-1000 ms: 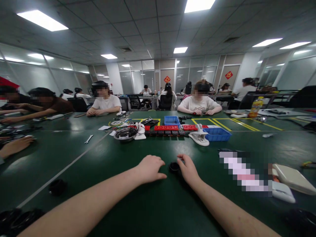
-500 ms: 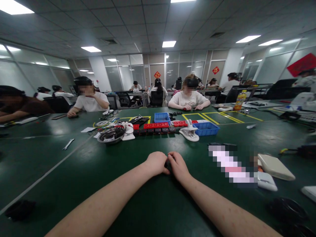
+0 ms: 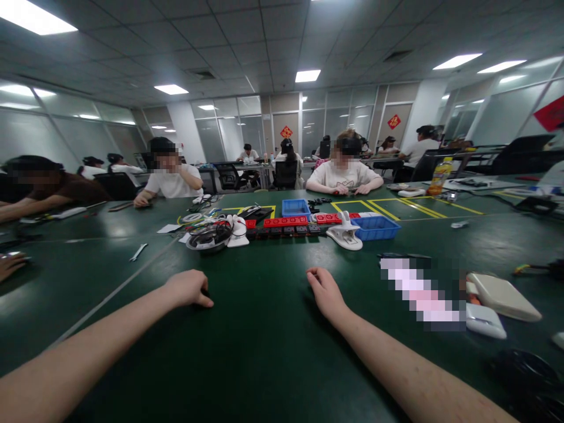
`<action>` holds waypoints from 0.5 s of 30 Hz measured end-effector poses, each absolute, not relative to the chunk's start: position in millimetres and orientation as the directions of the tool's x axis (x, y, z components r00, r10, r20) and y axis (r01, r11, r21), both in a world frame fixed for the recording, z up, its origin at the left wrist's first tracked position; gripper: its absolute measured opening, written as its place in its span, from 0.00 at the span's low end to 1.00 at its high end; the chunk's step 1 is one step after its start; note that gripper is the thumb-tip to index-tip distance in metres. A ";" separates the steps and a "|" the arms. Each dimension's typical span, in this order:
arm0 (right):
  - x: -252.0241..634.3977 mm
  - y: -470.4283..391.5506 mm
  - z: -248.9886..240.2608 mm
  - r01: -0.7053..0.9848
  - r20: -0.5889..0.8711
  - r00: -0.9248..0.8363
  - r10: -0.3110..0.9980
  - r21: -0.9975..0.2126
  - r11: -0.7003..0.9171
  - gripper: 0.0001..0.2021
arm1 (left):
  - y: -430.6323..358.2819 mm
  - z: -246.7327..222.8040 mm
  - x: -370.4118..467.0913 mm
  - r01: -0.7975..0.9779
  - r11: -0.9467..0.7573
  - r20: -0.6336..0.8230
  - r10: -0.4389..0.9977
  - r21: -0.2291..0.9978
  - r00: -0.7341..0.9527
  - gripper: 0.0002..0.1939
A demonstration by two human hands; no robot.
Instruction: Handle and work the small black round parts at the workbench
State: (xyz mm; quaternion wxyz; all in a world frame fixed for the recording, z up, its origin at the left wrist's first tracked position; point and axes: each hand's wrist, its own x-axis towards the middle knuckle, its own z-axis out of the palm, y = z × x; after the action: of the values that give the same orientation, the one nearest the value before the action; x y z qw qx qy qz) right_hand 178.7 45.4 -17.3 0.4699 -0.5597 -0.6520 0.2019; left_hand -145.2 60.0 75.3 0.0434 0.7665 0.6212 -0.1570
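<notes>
My left hand (image 3: 188,287) is over the green table (image 3: 259,329), left of the middle, with its fingers curled and the thumb pointing right. A dark patch shows between its thumb and fingers; whether that is a small black thing or shadow is too unclear to name. My right hand (image 3: 326,292) rests on the table right of the middle. Its fingers lie loosely forward and to the left, with nothing visible in them. A wide stretch of table separates the two hands.
Ahead stand a metal bowl of cables (image 3: 207,242), a row of red and black blocks (image 3: 288,223), a white clamp (image 3: 346,234) and blue bins (image 3: 376,228). A wrench (image 3: 138,252) lies left. White cases (image 3: 484,320) lie right. Co-workers (image 3: 343,170) sit across the table.
My hands were together around a small dark thing and are now apart. The left hand has moved well to the left; the right has stayed close to its place. The view has shifted slightly.
</notes>
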 end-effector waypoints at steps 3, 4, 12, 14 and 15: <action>178.4 44.7 -17.4 0.547 0.387 0.073 0.919 -0.787 0.288 0.13 | 44.6 74.9 -183.0 0.972 -0.173 -0.340 0.934 -0.157 0.111 0.16; 178.3 44.4 -17.2 0.549 0.388 0.074 0.919 -0.785 0.287 0.13 | 39.3 74.6 -193.4 0.975 -0.159 -0.348 0.932 -0.154 0.097 0.16; 176.9 43.4 -16.0 0.558 0.386 0.069 0.920 -0.779 0.285 0.13 | 5.6 86.9 -247.4 0.987 -0.161 -0.220 0.963 0.004 0.158 0.15; 176.8 44.0 -16.5 0.559 0.385 0.069 0.920 -0.779 0.283 0.14 | -3.5 94.4 -258.0 0.990 -0.132 -0.098 0.986 0.051 0.137 0.20; 176.7 44.3 -16.7 0.559 0.384 0.070 0.921 -0.779 0.283 0.14 | -8.7 97.8 -263.7 0.993 -0.108 -0.045 0.993 0.056 0.111 0.23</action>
State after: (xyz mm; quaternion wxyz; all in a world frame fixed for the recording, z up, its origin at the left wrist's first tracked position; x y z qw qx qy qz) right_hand 176.7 44.3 -16.7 0.4630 -0.5662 -0.6535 0.1950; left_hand -263.7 -8.7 97.8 0.0358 0.7444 0.6668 0.0017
